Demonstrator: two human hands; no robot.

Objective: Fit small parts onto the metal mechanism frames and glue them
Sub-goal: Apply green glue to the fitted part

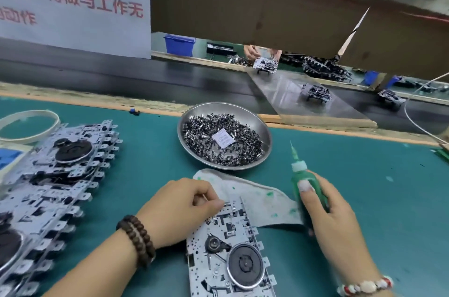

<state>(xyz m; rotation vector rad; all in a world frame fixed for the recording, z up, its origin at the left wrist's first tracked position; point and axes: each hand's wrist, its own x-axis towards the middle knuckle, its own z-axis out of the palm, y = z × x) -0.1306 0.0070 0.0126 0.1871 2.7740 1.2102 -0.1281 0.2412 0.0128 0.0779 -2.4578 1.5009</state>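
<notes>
Left hand point(184, 206) pinches a part onto frame point(233, 248); right hand point(335, 211) grips glue bottle point(307, 184) — gluing prob. next, stack point(48, 187) waits.

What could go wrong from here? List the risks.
1. The right hand grips the glue bottle with its nozzle up and away from the frame; swinging it over could drip green glue, as the stains on the cloth suggest.
2. The left hand works at the frame's top edge with curled fingers; a small part there could slip.
3. The frame stack leans unevenly and might slide.
</notes>
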